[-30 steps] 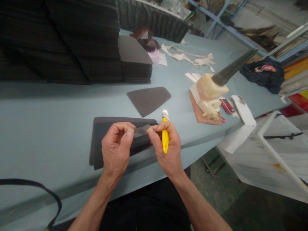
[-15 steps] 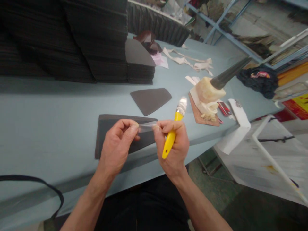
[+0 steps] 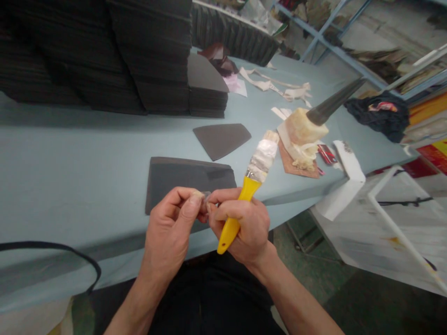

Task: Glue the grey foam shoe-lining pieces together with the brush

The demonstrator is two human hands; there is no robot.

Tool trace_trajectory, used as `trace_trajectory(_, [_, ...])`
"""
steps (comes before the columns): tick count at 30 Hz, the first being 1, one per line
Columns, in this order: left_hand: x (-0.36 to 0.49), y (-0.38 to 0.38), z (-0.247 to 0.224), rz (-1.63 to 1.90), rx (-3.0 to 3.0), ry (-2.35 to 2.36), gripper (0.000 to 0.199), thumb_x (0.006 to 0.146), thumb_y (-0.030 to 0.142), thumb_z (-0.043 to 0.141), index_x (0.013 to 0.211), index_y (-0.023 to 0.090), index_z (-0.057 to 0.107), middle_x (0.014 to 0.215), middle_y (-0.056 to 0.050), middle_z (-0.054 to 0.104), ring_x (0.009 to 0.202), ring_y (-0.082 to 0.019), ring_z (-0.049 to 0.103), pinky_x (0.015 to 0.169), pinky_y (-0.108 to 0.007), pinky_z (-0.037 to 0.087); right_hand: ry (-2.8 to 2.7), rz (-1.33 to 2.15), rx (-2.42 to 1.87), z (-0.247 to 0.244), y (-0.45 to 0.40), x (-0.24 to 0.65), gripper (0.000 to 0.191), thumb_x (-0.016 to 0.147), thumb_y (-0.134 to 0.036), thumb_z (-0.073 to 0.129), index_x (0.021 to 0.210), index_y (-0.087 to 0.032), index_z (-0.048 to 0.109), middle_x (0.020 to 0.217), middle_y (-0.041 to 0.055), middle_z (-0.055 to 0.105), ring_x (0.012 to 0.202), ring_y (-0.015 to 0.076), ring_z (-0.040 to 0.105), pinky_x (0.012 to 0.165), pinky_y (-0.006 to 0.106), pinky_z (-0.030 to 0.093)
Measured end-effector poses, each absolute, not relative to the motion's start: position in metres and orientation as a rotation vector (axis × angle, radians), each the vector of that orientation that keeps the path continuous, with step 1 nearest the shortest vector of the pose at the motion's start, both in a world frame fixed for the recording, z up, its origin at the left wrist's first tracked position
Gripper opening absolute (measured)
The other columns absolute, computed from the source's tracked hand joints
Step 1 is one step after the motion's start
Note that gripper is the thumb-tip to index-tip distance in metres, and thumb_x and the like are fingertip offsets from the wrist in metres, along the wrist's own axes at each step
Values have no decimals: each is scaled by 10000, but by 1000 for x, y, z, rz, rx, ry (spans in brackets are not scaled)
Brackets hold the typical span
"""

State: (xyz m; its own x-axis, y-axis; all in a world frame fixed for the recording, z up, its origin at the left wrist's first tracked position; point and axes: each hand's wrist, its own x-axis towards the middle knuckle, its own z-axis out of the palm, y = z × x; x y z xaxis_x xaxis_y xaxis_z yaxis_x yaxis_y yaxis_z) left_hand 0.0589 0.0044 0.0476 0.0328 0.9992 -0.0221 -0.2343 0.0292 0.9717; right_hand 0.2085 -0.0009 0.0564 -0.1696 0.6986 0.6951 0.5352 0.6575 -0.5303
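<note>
In the head view, my left hand (image 3: 171,225) pinches a small clear plastic strip (image 3: 206,196) between thumb and forefinger. My right hand (image 3: 249,228) has its fingertips closed at the strip's other end. That same hand also holds a yellow-handled paintbrush (image 3: 249,188), bristles up and tilted to the right, with whitish wrapping around its head. Just beyond both hands lies a flat dark sheet or thin stack (image 3: 181,179) on the table (image 3: 118,177). Farther back rests a single dark tapered piece (image 3: 223,139).
Tall stacks of dark sheets (image 3: 160,70) fill the back left. At right, a pale block with a dark cone (image 3: 303,128) stands on a brown board (image 3: 288,163). A red box (image 3: 327,154) and a bent white strip (image 3: 350,163) lie near the edge. A black cable (image 3: 70,251) curves at left.
My hands have drawn together and nearer to me, and the clear strip between them looks bunched up rather than stretched out. The brush has come closer to the camera.
</note>
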Motion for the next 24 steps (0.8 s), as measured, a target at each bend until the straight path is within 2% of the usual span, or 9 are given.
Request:
trace_trajectory(6, [55,-11,55,1299,1167,1124,256,976,454,736,879,218,750,762,19,731,684,-101,687,662,-134,564,-1927,269,-950,68,-8,211,225,983,-101,634,877,-297,605,851,-30,797,854,176,801,781,324,638])
trace_trajectory(11, [47,-23,60,1283,1376,1186,192,1018,399,671,996,245,783,898,18,794,762,-106,736,716,-133,582,-1988,341,-920,73,-14,212,201,987,-87,610,933,-280,585,947,5,812,879,171,797,776,319,630])
trace_trajectory(16, [40,-35,49,1256,1511,1153,179,1056,363,636,1097,277,787,991,25,810,839,-98,750,808,-135,581,-1966,369,-968,70,-27,210,225,978,-87,639,929,-272,520,824,-27,749,784,157,754,757,296,583])
trace_trajectory(19, [37,-44,43,1266,1541,1161,161,1055,345,644,1114,291,783,990,34,805,827,-87,741,792,-127,568,-1856,438,-1156,68,-34,208,203,941,-155,707,944,-273,542,813,-39,717,708,141,698,696,273,540])
trace_trajectory(24, [35,-54,38,1183,1439,1100,194,1036,431,679,1114,288,783,969,8,802,806,-114,738,774,-169,584,-1625,860,-1393,62,-41,208,237,900,-319,773,992,-262,561,853,-36,710,628,114,607,580,250,477])
